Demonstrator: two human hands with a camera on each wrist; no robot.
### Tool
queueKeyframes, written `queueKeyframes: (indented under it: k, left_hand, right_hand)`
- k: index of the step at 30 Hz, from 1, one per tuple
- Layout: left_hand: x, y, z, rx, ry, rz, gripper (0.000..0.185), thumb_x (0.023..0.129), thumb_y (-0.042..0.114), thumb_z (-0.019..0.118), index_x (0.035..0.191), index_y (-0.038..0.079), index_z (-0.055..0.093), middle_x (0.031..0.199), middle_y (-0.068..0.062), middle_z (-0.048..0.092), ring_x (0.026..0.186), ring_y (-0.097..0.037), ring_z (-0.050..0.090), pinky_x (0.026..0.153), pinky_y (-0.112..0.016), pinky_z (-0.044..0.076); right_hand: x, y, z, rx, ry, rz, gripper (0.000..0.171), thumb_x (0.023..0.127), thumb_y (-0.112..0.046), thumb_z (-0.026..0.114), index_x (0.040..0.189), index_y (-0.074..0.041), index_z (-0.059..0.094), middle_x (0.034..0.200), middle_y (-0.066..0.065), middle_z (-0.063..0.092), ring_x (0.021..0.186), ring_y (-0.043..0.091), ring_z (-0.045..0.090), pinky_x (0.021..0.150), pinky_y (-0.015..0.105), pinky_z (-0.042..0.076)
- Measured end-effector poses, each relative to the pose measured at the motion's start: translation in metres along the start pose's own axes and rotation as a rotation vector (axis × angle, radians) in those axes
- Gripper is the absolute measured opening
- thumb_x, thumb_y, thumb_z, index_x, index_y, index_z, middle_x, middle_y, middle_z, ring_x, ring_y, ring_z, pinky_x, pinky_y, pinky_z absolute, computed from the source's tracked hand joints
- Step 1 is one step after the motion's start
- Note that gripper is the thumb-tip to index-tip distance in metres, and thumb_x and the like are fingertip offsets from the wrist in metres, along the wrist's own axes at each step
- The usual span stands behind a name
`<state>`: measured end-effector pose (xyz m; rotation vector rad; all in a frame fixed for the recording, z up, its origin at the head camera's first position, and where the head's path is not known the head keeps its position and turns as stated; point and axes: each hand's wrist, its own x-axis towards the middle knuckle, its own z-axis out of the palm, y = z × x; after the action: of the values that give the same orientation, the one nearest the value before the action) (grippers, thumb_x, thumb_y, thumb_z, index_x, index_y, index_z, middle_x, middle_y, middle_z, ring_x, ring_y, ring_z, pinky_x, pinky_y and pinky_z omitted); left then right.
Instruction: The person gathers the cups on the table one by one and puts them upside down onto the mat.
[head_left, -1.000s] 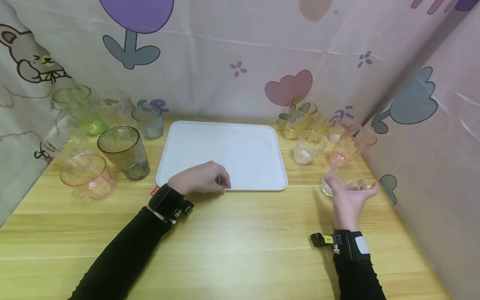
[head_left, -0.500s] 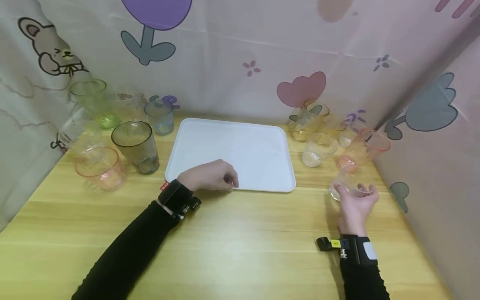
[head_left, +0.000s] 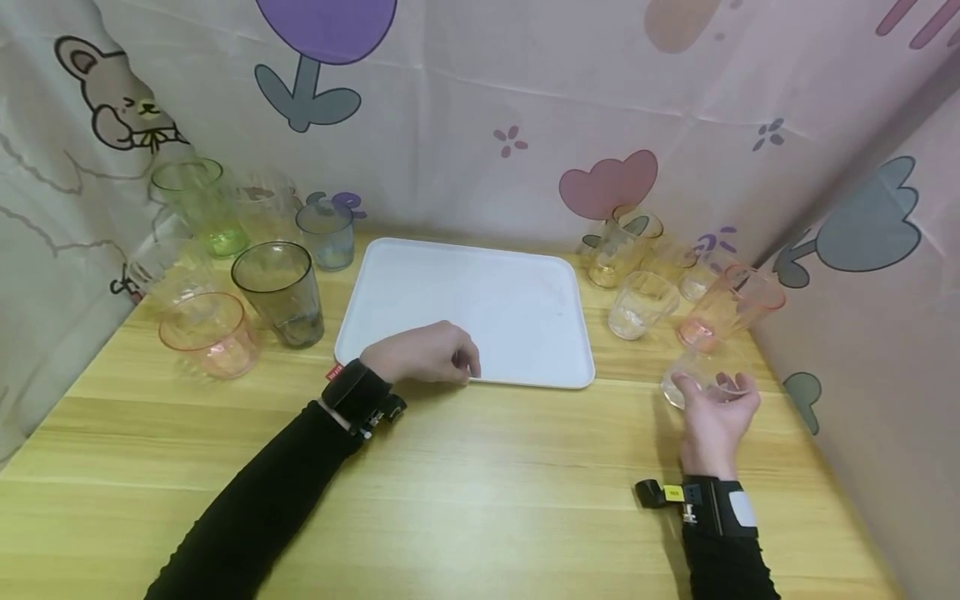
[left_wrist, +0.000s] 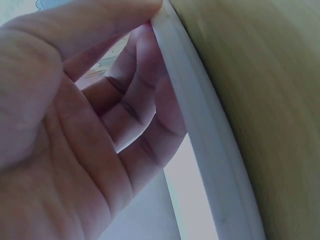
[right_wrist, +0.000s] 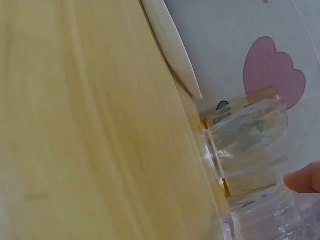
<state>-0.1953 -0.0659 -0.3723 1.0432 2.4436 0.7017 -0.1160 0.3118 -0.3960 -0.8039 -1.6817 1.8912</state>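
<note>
My left hand pinches the near rim of a white tray; in the left wrist view the thumb lies on the tray's edge and the fingers curl behind it. At the right, my right hand holds a clear glass, thumb on its left and fingers round its right side. That glass tilts slightly and stands close over the table. Only the right thumb shows in the right wrist view, beside the clear glass at the bottom.
Behind the right hand stand a short clear glass, yellow glasses, a small clear one and an orange-pink glass. Left of the tray are a dark grey glass, a pink-rimmed glass, a green glass and others. Patterned curtains enclose the table.
The right hand's spread fingers have closed in round the clear glass. The left hand stays on the tray's rim; the head view has shifted a little.
</note>
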Motion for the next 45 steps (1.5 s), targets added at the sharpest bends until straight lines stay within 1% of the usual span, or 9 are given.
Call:
queueKeyframes:
  k: [9, 13, 17, 22, 25, 29, 33, 38, 45]
  left_hand:
    - [-0.002, -0.004, 0.001, -0.008, -0.002, -0.007, 0.018, 0.094, 0.004, 0.069, 0.102, 0.016, 0.081, 0.090, 0.007, 0.068, 0.084, -0.010, 0.059, 0.079, -0.026, 0.052]
    - [-0.003, -0.005, 0.003, -0.014, -0.001, -0.015, 0.019, 0.094, 0.004, 0.069, 0.102, 0.016, 0.081, 0.089, 0.007, 0.067, 0.084, -0.011, 0.058, 0.079, -0.027, 0.051]
    - [-0.004, -0.005, 0.003, -0.020, -0.003, -0.025, 0.019, 0.094, 0.004, 0.069, 0.101, 0.017, 0.081, 0.088, 0.007, 0.066, 0.084, -0.011, 0.057, 0.079, -0.027, 0.051]
    - [-0.005, -0.003, 0.001, -0.028, -0.002, -0.028, 0.019, 0.093, 0.004, 0.069, 0.101, 0.016, 0.081, 0.088, 0.006, 0.066, 0.083, -0.011, 0.057, 0.078, -0.027, 0.051]
    - [-0.006, -0.003, 0.000, -0.028, -0.003, -0.031, 0.018, 0.093, 0.004, 0.070, 0.101, 0.016, 0.081, 0.088, 0.007, 0.067, 0.083, -0.011, 0.057, 0.078, -0.027, 0.051]
    - [-0.005, -0.005, 0.000, -0.025, -0.004, -0.034, 0.016, 0.094, 0.006, 0.072, 0.102, 0.017, 0.081, 0.090, 0.008, 0.067, 0.085, -0.011, 0.059, 0.080, -0.027, 0.052]
    - [-0.003, -0.007, 0.000, -0.018, -0.003, -0.033, 0.015, 0.095, 0.009, 0.073, 0.103, 0.019, 0.081, 0.091, 0.009, 0.068, 0.086, -0.010, 0.060, 0.081, -0.028, 0.053]
    - [-0.002, -0.008, 0.000, -0.019, -0.002, -0.021, 0.013, 0.094, 0.010, 0.074, 0.101, 0.018, 0.081, 0.090, 0.009, 0.068, 0.085, -0.010, 0.060, 0.080, -0.028, 0.053]
    - [0.000, -0.007, 0.002, -0.015, 0.006, -0.016, 0.007, 0.093, 0.013, 0.076, 0.099, 0.016, 0.078, 0.086, 0.008, 0.066, 0.080, -0.010, 0.057, 0.077, -0.027, 0.051]
  right_hand:
    - [-0.006, -0.003, 0.006, -0.003, 0.035, -0.064, 0.080, 0.090, -0.001, 0.075, 0.150, -0.021, 0.026, 0.143, -0.005, 0.038, 0.141, 0.019, 0.035, 0.108, 0.021, 0.040]
    - [-0.011, -0.009, 0.013, 0.061, 0.045, -0.101, 0.075, 0.089, -0.003, 0.078, 0.146, -0.021, 0.031, 0.141, -0.004, 0.043, 0.130, 0.015, 0.043, 0.098, 0.019, 0.044]
    - [-0.014, -0.018, 0.022, 0.141, 0.020, -0.129, 0.074, 0.090, -0.003, 0.079, 0.145, -0.016, 0.032, 0.142, 0.000, 0.045, 0.124, 0.014, 0.048, 0.097, 0.019, 0.046]
    - [-0.018, -0.031, 0.036, 0.223, -0.050, -0.133, 0.070, 0.092, -0.006, 0.077, 0.144, -0.016, 0.031, 0.141, 0.002, 0.045, 0.127, 0.014, 0.044, 0.103, 0.022, 0.045]
    - [-0.020, -0.038, 0.048, 0.278, -0.094, -0.144, 0.064, 0.094, -0.007, 0.076, 0.140, -0.016, 0.033, 0.136, 0.002, 0.044, 0.125, 0.012, 0.042, 0.098, 0.023, 0.047]
    - [-0.027, -0.047, 0.067, 0.374, -0.142, -0.161, 0.052, 0.095, -0.004, 0.073, 0.133, -0.015, 0.039, 0.127, 0.003, 0.047, 0.116, 0.012, 0.048, 0.088, 0.022, 0.049]
    - [-0.037, -0.052, 0.087, 0.422, -0.200, -0.160, 0.046, 0.095, -0.003, 0.073, 0.130, -0.015, 0.044, 0.125, 0.005, 0.051, 0.111, 0.013, 0.053, 0.089, 0.024, 0.050]
    - [-0.048, -0.052, 0.110, 0.375, -0.313, -0.143, 0.048, 0.098, -0.009, 0.071, 0.135, -0.015, 0.041, 0.133, 0.006, 0.052, 0.117, 0.017, 0.056, 0.100, 0.030, 0.050]
    - [-0.061, -0.037, 0.135, 0.339, -0.487, -0.114, 0.057, 0.100, -0.011, 0.067, 0.145, -0.012, 0.031, 0.138, 0.009, 0.050, 0.124, 0.024, 0.057, 0.113, 0.041, 0.045]
